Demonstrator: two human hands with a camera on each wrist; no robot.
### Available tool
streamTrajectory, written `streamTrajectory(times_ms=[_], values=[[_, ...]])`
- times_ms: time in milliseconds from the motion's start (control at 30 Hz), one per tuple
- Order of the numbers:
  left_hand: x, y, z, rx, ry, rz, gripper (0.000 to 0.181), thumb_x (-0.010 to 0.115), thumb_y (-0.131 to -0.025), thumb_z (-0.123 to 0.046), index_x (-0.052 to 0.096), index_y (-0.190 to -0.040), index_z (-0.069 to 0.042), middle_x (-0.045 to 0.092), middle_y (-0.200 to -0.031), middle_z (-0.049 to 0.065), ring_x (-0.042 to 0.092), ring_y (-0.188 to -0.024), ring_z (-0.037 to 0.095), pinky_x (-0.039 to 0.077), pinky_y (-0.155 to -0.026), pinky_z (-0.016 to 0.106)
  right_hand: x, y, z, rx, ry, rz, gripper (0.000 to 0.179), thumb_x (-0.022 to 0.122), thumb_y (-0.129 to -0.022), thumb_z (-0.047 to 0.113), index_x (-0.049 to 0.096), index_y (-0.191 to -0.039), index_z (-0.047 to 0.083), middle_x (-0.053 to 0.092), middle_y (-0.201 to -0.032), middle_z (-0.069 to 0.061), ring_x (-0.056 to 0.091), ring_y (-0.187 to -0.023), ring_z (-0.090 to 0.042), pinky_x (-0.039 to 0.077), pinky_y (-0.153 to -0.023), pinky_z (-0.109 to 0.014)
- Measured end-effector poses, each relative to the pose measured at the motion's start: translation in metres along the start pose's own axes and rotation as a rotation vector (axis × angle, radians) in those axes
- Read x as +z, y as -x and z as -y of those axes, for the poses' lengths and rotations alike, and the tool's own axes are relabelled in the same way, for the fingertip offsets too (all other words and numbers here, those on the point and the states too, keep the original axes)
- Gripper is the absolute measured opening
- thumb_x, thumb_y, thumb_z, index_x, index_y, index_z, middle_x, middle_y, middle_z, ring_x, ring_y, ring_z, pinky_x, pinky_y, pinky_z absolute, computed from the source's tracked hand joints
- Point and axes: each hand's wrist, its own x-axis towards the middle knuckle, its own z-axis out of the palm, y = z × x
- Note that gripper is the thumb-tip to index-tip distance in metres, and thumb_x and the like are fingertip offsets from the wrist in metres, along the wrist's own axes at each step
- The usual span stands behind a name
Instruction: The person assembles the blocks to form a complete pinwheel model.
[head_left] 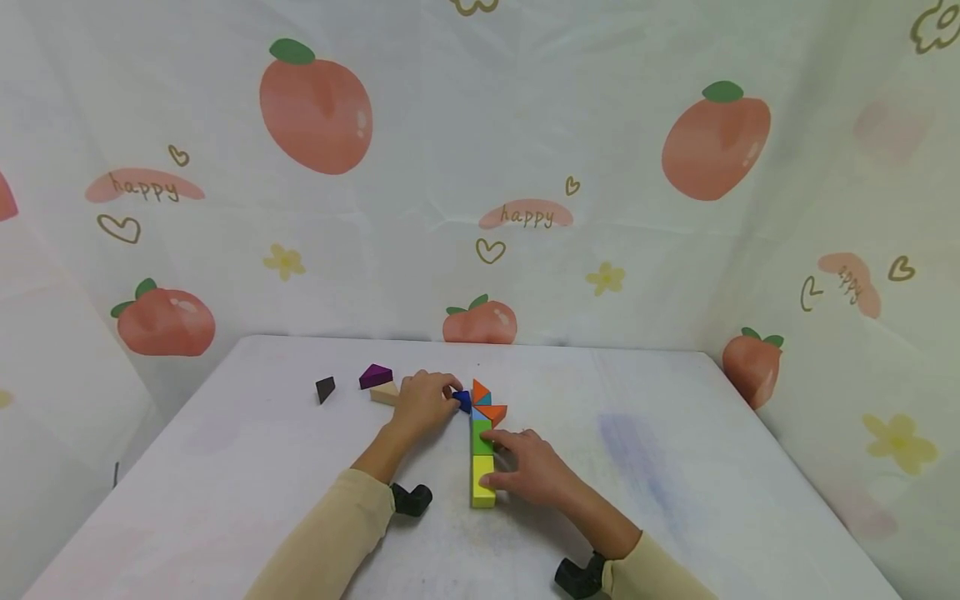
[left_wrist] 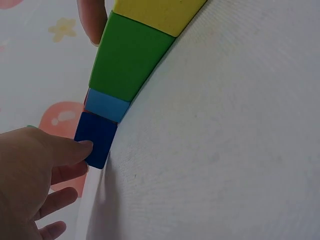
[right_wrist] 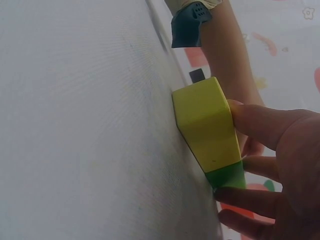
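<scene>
My left hand (head_left: 426,405) pinches a dark blue triangular block (left_wrist: 98,139) between thumb and index finger, at the left of the block figure's upper end. In the left wrist view the dark blue block sits right at a light blue block (left_wrist: 107,105). A green block (head_left: 482,437) and a yellow block (head_left: 483,482) continue the row toward me. From the right side, my right hand (head_left: 536,467) rests its thumb on the yellow block and its fingertips on the green one. Two orange triangular blocks (head_left: 493,412) and a teal piece (head_left: 485,399) lie at the row's far end.
Left of my left hand lie a purple block (head_left: 375,377), a natural wood block (head_left: 384,393) and a black block (head_left: 325,389). The white table (head_left: 247,467) meets a fruit-printed cloth (head_left: 420,208) at its back edge.
</scene>
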Motion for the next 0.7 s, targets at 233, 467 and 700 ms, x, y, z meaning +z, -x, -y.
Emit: streamTrajectory(times_ms=[233, 467, 700], values=[[0.004, -0.0007, -0.0021, -0.016, 0.012, -0.003, 0.018, 0.074, -0.087, -0.023, 0.073, -0.105, -0.021, 0.067, -0.084, -0.007, 0.051, -0.086, 0.019, 0.037, -0.093, 0.047, -0.0001, 0.0, 0.0011, 0.012, -0.003, 0.006, 0.064, 0.075, -0.081, 0.049, 0.057, -0.137, 0.023, 0.059, -0.124, 0.0, 0.049, -0.108, -0.022, 0.048, -0.085, -0.043], [0.0073, 0.0001, -0.0019, -0.003, 0.023, -0.027, 0.018, 0.074, -0.087, -0.024, 0.073, -0.105, -0.022, 0.066, -0.084, -0.008, 0.052, -0.085, 0.019, 0.038, -0.092, 0.047, 0.0, 0.0008, 0.0016, 0.004, -0.009, 0.001, 0.064, 0.076, -0.081, 0.049, 0.057, -0.136, 0.022, 0.059, -0.125, 0.0, 0.049, -0.107, -0.022, 0.048, -0.085, -0.043], [0.0072, 0.001, -0.0025, 0.007, 0.036, -0.048, 0.018, 0.075, -0.086, -0.024, 0.073, -0.103, -0.021, 0.066, -0.081, -0.008, 0.052, -0.084, 0.019, 0.038, -0.09, 0.047, 0.0001, 0.0011, 0.0013, 0.004, -0.01, -0.003, 0.065, 0.076, -0.08, 0.049, 0.057, -0.136, 0.022, 0.059, -0.126, 0.0, 0.049, -0.109, -0.023, 0.048, -0.086, -0.044]])
